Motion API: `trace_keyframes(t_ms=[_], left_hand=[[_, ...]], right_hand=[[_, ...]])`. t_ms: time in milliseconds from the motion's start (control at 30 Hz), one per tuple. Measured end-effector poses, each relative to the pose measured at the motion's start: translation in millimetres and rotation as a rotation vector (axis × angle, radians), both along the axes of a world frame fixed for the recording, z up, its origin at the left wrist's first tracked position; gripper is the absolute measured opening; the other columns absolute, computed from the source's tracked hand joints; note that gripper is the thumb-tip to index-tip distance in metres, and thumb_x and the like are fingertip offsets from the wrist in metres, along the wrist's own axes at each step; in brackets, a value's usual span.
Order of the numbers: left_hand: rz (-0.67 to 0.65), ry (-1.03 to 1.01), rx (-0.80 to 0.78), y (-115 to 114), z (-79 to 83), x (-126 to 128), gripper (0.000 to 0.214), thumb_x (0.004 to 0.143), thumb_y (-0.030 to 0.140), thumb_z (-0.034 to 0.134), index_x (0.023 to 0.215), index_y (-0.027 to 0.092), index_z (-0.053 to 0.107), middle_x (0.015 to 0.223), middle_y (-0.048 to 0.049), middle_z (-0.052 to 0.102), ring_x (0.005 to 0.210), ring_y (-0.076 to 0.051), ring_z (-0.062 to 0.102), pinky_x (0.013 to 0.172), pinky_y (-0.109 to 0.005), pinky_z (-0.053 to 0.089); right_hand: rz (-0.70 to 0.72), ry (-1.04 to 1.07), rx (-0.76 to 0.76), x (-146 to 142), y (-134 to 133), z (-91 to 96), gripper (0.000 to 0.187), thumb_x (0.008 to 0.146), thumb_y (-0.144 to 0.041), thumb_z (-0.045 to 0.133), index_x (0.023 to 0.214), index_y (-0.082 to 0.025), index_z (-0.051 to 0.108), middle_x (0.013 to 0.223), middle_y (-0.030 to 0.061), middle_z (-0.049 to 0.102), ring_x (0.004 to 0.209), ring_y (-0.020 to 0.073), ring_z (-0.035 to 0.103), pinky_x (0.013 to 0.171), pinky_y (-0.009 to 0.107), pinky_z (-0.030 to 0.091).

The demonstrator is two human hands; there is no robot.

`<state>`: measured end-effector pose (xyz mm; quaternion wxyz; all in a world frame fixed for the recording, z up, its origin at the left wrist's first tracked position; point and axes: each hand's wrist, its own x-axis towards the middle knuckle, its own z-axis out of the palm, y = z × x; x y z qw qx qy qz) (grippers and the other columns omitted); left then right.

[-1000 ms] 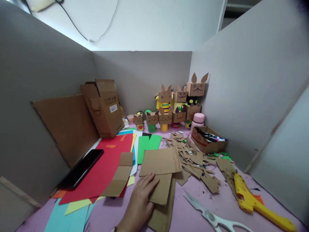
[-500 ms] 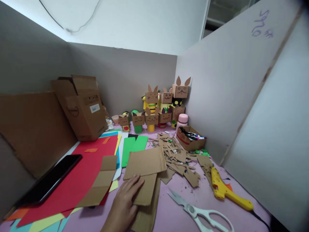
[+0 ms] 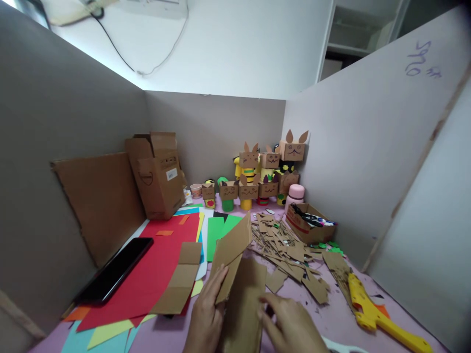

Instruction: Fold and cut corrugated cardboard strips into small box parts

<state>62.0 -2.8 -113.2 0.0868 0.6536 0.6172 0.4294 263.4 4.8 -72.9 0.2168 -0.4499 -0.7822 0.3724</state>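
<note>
Left grip [image 3: 206, 311] grasps bent cardboard [image 3: 232, 249]; right grip [image 3: 293, 321], closure unclear, meets brown sheet [image 3: 246, 304]; beyond it, open box [image 3: 315, 235] holds pens [image 3: 325, 222].

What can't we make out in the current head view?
Head view:
Scissors: cut off by bottom edge; blades unseen, right hand in the way.
Cardboard strip at that hand: near end cut off by bottom edge.
Tall box: label print too small; inside hidden by its walls.

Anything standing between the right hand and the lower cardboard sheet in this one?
Nothing visible: the right hand is at the right edge of the lower cardboard sheet; the raised cardboard piece in the left hand stands off to the left.
</note>
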Motion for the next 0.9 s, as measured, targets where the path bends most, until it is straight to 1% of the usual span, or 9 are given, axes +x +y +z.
trace_keyframes(t_ms=[67, 133, 267, 333, 433, 533, 667, 767, 900], left_hand=[[0.014, -0.05, -0.01, 0, 0.5, 0, 0.057, 0.075, 0.003, 0.037, 0.13, 0.018, 0.047, 0.137, -0.0075, 0.049, 0.131, -0.017, 0.037, 0.109, -0.043, 0.028], [0.014, -0.081, -0.021, 0, 0.0, 1, 0.056, 0.078, 0.004, 0.035, 0.131, 0.018, 0.045, 0.14, -0.0068, 0.046, 0.132, -0.016, 0.035, 0.11, -0.042, 0.027], [-0.001, -0.092, -0.035, 0, -0.5, 2, 0.053, 0.079, 0.005, 0.035, 0.129, 0.017, 0.047, 0.139, -0.0082, 0.047, 0.131, -0.017, 0.036, 0.11, -0.042, 0.026], [-0.006, -0.072, -0.038, -1, 0.1, 2, 0.053, 0.079, 0.005, 0.035, 0.129, 0.016, 0.048, 0.137, -0.0092, 0.049, 0.131, -0.017, 0.037, 0.109, -0.042, 0.026], [-0.013, -0.03, -0.026, -1, 0.3, 3, 0.054, 0.077, 0.005, 0.037, 0.128, 0.016, 0.049, 0.136, -0.009, 0.05, 0.129, -0.018, 0.04, 0.107, -0.041, 0.03], [-0.032, 0.053, 0.022, -1, -2.5, 2, 0.06, 0.07, 0.001, 0.036, 0.126, 0.016, 0.051, 0.133, -0.01, 0.053, 0.125, -0.019, 0.046, 0.103, -0.04, 0.037], [-0.005, 0.224, 0.123, 1, -6.9, -4, 0.067, 0.065, -0.003, 0.033, 0.126, 0.016, 0.051, 0.132, -0.0109, 0.053, 0.124, -0.019, 0.046, 0.1, -0.04, 0.041], [0.028, 0.327, 0.203, 1, -5.6, -7, 0.072, 0.065, -0.005, 0.031, 0.13, 0.02, 0.046, 0.132, -0.0099, 0.054, 0.123, -0.018, 0.047, 0.097, -0.041, 0.044], [-0.013, 0.485, 0.314, 0, 1.4, -5, 0.081, 0.066, -0.004, 0.032, 0.14, 0.031, 0.027, 0.131, -0.0068, 0.056, 0.121, -0.019, 0.05, 0.091, -0.044, 0.05]], right_hand=[[-0.136, -0.127, 0.037, 2, 16, -10.1, 0.032, 0.081, -0.036, 0.043, 0.091, -0.016, 0.066, 0.089, 0.0211, 0.071, 0.087, 0.0351, 0.063, 0.074, 0.045, 0.04], [-0.167, -0.166, 0.039, -2, 20, -19.3, 0.03, 0.078, -0.035, 0.044, 0.078, -0.015, 0.067, 0.085, 0.0235, 0.071, 0.085, 0.0387, 0.063, 0.072, 0.046, 0.038], [-0.21, -0.093, 0.01, -15, 16, -31.4, 0.024, 0.072, -0.033, 0.047, 0.079, -0.014, 0.06, 0.086, 0.0251, 0.068, 0.087, 0.0415, 0.059, 0.074, 0.05, 0.036], [-0.22, 0.02, -0.044, -22, 17, -37.9, 0.019, 0.07, -0.034, 0.049, 0.075, -0.017, 0.055, 0.08, 0.0197, 0.066, 0.083, 0.0364, 0.059, 0.073, 0.046, 0.038], [-0.193, 0.277, -0.258, -33, 19, -52.3, 0.027, 0.071, -0.05, 0.046, 0.075, -0.024, 0.04, 0.063, 0.0016, 0.059, 0.052, 0.0196, 0.058, 0.05, 0.032, 0.042], [-0.173, 0.513, -0.464, -43, 21, -67.3, 0.044, 0.068, -0.066, 0.044, 0.078, -0.026, 0.028, 0.051, -0.0091, 0.051, 0.03, 0.0094, 0.044, 0.031, 0.02, 0.03], [-0.181, 0.699, -0.475, -44, 23, -75.1, 0.053, 0.061, -0.069, 0.057, 0.08, -0.025, 0.033, 0.053, -0.0088, 0.055, 0.029, 0.0058, 0.041, 0.029, 0.017, 0.027], [-0.203, 0.757, -0.421, -35, 26, -73.9, 0.052, 0.063, -0.068, 0.057, 0.083, -0.024, 0.039, 0.057, -0.0069, 0.057, 0.03, 0.0062, 0.039, 0.03, 0.019, 0.027], [-0.23, 0.768, -0.374, -25, 30, -74.8, 0.047, 0.067, -0.066, 0.055, 0.085, -0.024, 0.045, 0.056, -0.006, 0.057, 0.034, 0.0082, 0.041, 0.035, 0.021, 0.03]])
